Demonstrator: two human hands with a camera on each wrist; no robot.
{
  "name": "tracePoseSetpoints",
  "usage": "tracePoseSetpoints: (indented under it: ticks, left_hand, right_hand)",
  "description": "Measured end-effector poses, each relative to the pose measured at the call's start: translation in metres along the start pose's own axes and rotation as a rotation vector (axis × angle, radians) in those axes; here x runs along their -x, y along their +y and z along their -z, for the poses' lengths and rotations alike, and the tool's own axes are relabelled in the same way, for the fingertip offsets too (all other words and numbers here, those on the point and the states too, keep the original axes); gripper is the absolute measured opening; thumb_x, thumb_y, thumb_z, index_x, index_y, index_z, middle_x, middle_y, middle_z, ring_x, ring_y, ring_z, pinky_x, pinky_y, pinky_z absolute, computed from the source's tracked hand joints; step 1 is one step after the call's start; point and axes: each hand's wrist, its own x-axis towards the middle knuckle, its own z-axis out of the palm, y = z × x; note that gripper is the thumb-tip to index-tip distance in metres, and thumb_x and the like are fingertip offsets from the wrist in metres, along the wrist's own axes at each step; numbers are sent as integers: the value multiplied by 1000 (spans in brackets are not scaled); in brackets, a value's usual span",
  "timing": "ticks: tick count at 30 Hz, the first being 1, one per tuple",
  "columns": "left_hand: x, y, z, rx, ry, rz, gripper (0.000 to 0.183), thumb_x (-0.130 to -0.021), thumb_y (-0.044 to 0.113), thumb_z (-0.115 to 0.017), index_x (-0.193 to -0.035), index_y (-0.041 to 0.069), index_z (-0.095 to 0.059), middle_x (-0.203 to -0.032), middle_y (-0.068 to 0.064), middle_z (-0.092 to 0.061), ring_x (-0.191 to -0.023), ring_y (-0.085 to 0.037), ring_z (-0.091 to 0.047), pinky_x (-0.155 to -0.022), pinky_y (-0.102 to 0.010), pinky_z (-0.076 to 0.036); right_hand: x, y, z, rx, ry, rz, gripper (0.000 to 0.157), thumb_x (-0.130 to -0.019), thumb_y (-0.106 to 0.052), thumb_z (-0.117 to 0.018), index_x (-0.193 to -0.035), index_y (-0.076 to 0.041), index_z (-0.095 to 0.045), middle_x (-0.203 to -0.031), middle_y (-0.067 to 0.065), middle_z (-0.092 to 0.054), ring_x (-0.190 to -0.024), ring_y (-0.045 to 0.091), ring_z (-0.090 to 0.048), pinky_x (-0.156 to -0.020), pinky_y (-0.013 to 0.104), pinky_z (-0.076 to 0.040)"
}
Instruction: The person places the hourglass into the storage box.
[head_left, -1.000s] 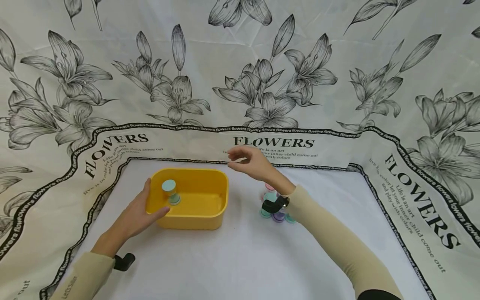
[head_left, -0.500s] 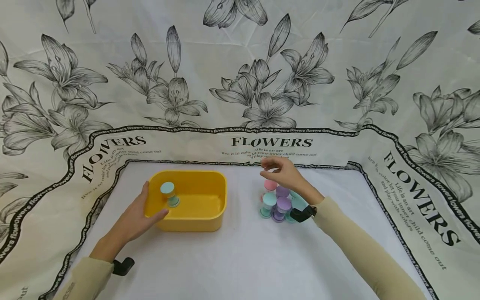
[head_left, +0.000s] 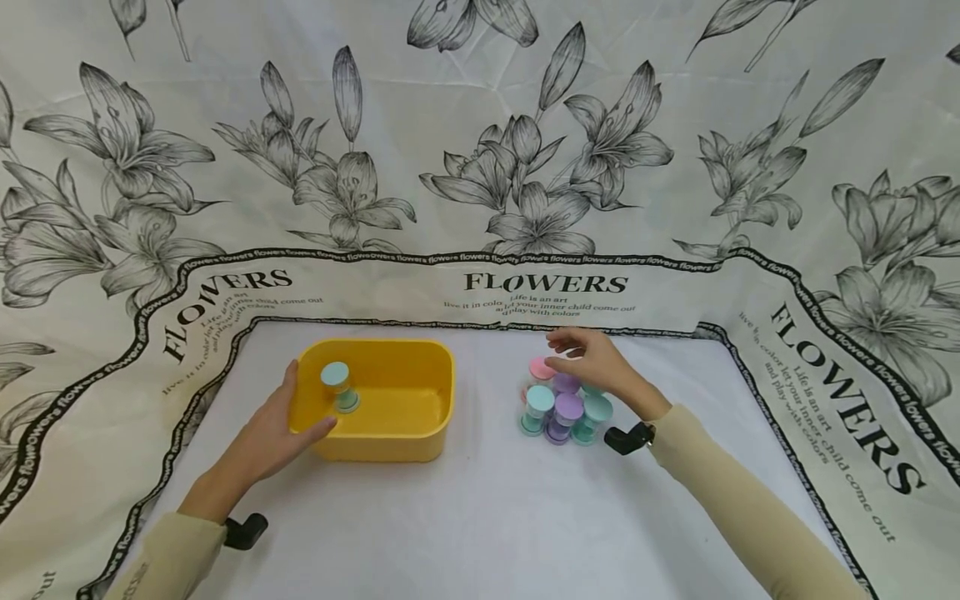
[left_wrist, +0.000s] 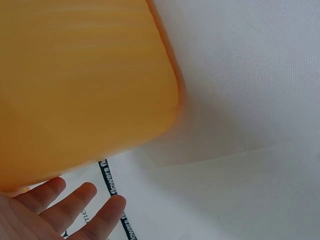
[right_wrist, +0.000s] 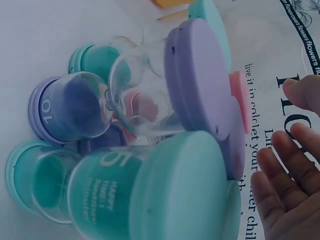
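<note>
"On the cloth [head_left: 545, 283], what's printed?"
"FLOWERS, Life is an art. The purple timer [right_wrist: 75, 107] reads 10, a green timer [right_wrist: 107, 187] 5."
"Containers?"
"The yellow bin [head_left: 382, 450] holds one sand timer [head_left: 339, 383]; other timers [head_left: 567, 407] cluster on the desk [head_left: 465, 525]. The left grip [head_left: 266, 429] rests straight-fingered against the bin; the right grip [head_left: 592, 360], released, hovers beside the cluster."

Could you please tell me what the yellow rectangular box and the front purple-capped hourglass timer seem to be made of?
Yellow rectangular box: probably moulded plastic, smooth and softly glossy, by the sheen on its rounded walls.
Front purple-capped hourglass timer: its opaque, evenly coloured caps look like matte plastic; its bulbs are shiny and see-through, so glass or clear plastic.
</note>
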Motion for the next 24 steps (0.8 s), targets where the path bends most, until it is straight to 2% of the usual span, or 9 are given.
tracePoseSetpoints:
  ticks: [7, 14, 24]
  left_hand:
    - [1, -1, 0, 7, 2, -9, 116, -94, 62, -63, -164, 5, 10, -168, -30, -18, -147, -53, -33, -116, -70, -32]
    - [2, -3, -1, 14, -12, 10, 117, -93, 61, -64, -164, 7, 12, -168, -30, -19, -147, -53, -34, -116, -70, -32]
    - [0, 1, 1, 16, -17, 13, 118, -93, 61, -65, -164, 4, 10, -167, -32, -20, -147, -53, -33, -117, -69, -31]
  right_hand:
    - [5, 7, -2, 36, -37, 19, 49, -89, -25, -80, -130, -3, -66, -128, 19, -70, -117, 34, -66, -103, 53, -53]
    - [6, 9, -4, 64, -63, 50, 46, -88, -23, -80, -128, -3, -69, -127, 15, -71, -117, 34, -66, -105, 53, -52]
    - [7, 12, -12, 127, -88, 19, 51, -86, -27, -82, -130, -7, -68, -126, 9, -72, -117, 29, -65, -104, 50, -52]
